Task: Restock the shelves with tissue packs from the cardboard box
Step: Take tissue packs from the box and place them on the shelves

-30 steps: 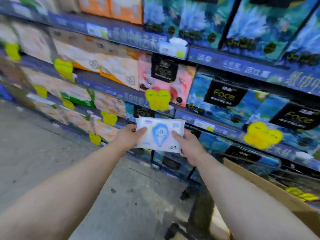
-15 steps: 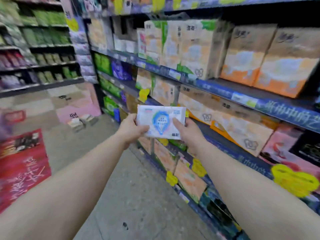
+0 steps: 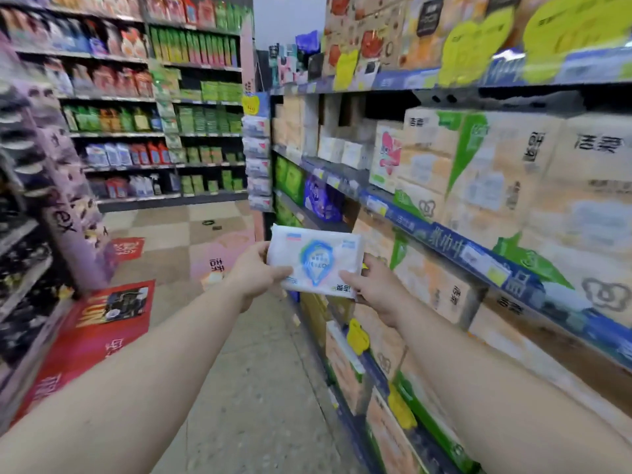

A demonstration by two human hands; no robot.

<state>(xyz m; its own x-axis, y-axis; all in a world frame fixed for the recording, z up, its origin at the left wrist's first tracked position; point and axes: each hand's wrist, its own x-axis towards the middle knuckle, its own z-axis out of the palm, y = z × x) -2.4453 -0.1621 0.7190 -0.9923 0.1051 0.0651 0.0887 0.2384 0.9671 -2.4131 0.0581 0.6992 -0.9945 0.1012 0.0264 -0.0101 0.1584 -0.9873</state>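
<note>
Tissue pack [image 3: 316,261] between left hand [image 3: 254,273] and right hand [image 3: 371,290]

Both hands, left [image 3: 254,275] and right [image 3: 371,290], outstretched, fingers pinching

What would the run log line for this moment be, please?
tissue pack | held by left hand and right hand | not yet shelved
</note>
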